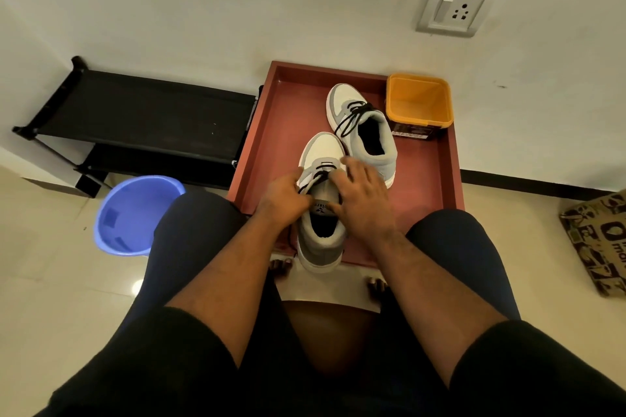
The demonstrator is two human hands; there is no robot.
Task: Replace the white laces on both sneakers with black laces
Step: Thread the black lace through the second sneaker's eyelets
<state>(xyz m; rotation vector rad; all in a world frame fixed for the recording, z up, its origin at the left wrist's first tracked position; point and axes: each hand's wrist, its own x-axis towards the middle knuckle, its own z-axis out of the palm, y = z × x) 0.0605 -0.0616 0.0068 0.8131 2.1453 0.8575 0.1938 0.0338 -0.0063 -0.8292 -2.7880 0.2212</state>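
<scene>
While I look down from the head camera, I see a person seated with both bare forearms reaching forward over their knees to a red-brown tray (450,162) on the pale tiled floor. Two grey and white sneakers lie in the tray, toes pointing away toward the wall. On the near sneaker (321,210), whose heel hangs over the tray's near edge, the left hand (283,196) curls its fingers at the left side of the lacing and seems to pinch a black lace (313,179), though the fingertips are partly hidden. The right hand (364,200) rests across the right side of the same shoe, fingers spread and only slightly bent; I cannot tell whether it has hold of any lace. The far sneaker (364,132) sits just beyond, touching the near one, already threaded with loose black laces (354,117). An empty orange tub (420,101) stands in the tray's far right corner. To the left are a black shoe rack (135,115) and a blue bucket (135,213); a wall socket (452,8) is above, and a patterned bag (599,240) lies at the right edge.
</scene>
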